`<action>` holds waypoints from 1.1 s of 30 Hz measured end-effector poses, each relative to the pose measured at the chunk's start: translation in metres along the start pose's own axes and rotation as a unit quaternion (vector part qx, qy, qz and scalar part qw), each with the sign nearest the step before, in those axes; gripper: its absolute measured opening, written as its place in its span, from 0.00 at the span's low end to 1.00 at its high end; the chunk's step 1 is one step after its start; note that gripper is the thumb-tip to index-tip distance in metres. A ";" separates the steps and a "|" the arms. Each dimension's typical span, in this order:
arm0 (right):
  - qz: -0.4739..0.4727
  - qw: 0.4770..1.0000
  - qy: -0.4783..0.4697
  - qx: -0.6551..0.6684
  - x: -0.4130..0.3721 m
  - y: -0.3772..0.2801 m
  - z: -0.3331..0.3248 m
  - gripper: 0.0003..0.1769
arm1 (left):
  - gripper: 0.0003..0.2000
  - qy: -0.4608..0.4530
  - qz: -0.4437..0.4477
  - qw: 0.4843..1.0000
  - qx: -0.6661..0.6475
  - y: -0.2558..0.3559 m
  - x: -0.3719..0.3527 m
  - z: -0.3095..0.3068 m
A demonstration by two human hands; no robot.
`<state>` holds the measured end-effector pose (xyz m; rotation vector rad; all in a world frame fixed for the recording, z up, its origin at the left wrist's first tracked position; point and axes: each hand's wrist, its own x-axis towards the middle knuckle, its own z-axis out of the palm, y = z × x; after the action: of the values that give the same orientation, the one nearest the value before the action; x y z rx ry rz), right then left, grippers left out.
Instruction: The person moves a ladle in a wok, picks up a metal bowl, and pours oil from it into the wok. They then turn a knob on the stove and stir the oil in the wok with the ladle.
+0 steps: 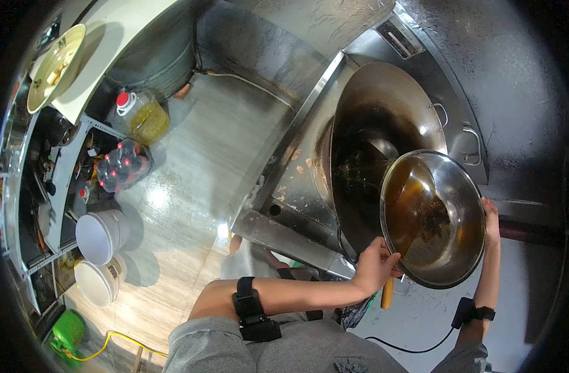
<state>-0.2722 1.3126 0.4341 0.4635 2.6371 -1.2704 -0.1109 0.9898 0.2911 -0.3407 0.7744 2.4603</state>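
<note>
Kitchen: pale tiled floor (pixel 222 137); angular stainless-steel stove (pixel 306 171); 2 white plastic buckets (pixel 99 236) (pixel 97 285) at the far left.

Item 1: large round dark-metal wok (pixel 384 81), set in the stove, its open side facing the bowl.

Item 2: wide shiny steel bowl (pixel 468 252), over the wok's near right rim (contact between rims cannot be told), tilted wokward, brown liquid (pixel 409 194) lying inside.

Hands: 2, apart, both clamped on the bowl. The left hand (pixel 373 267) pinches the near left rim; the right hand (pixel 492 221) grips the right rim. Opposed holds presumably steady the load and control its tilt.

Clearances: wok rim close to the left hand; wooden handle (pixel 387 293) just below it; more room leftward, over the floor.
</note>
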 end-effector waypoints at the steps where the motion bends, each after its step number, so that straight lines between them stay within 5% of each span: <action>1: -0.001 1.000 0.019 0.016 0.000 0.005 0.000 0.11 | 0.05 -0.007 0.007 1.000 0.002 0.004 0.000 0.000; 8: -0.023 0.991 0.019 0.129 -0.005 0.033 0.011 0.10 | 0.05 -0.005 0.045 0.997 0.060 0.027 0.005 0.003; 11: 0.024 0.992 0.084 0.092 -0.017 0.015 0.026 0.13 | 0.06 -0.011 0.034 0.997 0.064 0.033 0.012 -0.001; 15: -0.073 0.996 0.045 -0.030 -0.034 0.000 0.035 0.15 | 0.07 -0.005 -0.004 0.995 0.101 0.057 0.009 -0.002; 18: 0.041 0.993 0.105 0.039 -0.026 0.011 0.034 0.18 | 0.08 0.040 -0.026 0.990 0.131 0.068 0.012 -0.003; 19: -0.015 0.998 0.064 -0.021 -0.027 0.018 0.030 0.18 | 0.07 0.036 -0.028 0.987 0.154 0.073 0.011 -0.005; 23: -0.022 0.983 0.181 -0.022 -0.014 0.043 0.050 0.16 | 0.07 0.030 -0.012 0.974 0.225 0.095 0.019 -0.016; 24: -0.026 0.971 0.208 0.111 -0.017 0.044 0.060 0.16 | 0.07 0.022 -0.011 0.970 0.243 0.103 0.023 -0.022; 33: 0.018 0.944 0.245 0.219 -0.019 0.064 0.069 0.15 | 0.11 -0.009 0.002 0.921 0.389 0.152 0.033 0.019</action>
<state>-0.2308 1.2920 0.3504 1.0079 2.6738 -1.9564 -0.2241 0.9093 0.3630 -0.0098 1.6415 1.9408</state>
